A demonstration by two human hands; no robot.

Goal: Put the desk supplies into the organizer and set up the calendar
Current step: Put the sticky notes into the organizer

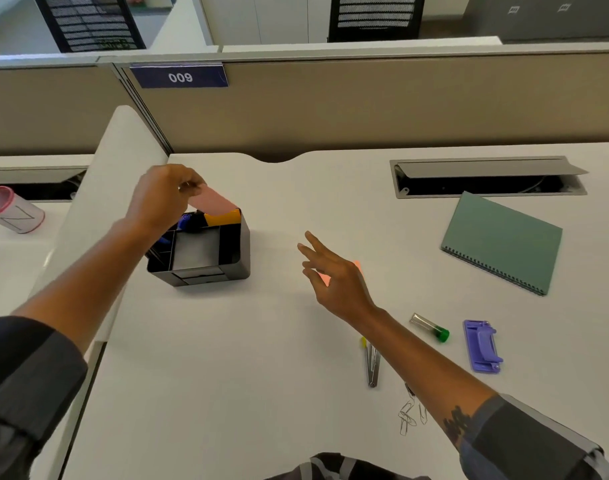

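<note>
A person's left hand (163, 197) pinched a pink pad of sticky notes (211, 201) just above the rear compartments of a black plastic desk organizer (211, 263), which sat directly beneath that hand, an orange pad (223, 218) already standing inside; the filing step appeared midway. The right hand (334, 271) hovered with fingers spread and empty over an orange-pink sticky note (357, 268) lying flat under its palm. Behind that hand, toward the person, lay a metal compass with a yellow tip (371, 363), loose wire paper clips (408, 415), a green-capped clear tube (430, 329) and a purple plastic hole punch (482, 346); a green spiral-bound calendar (502, 242) lay flat beyond to its right. Next, probably, lowering the pad calls for lining it up with a free slot
</note>
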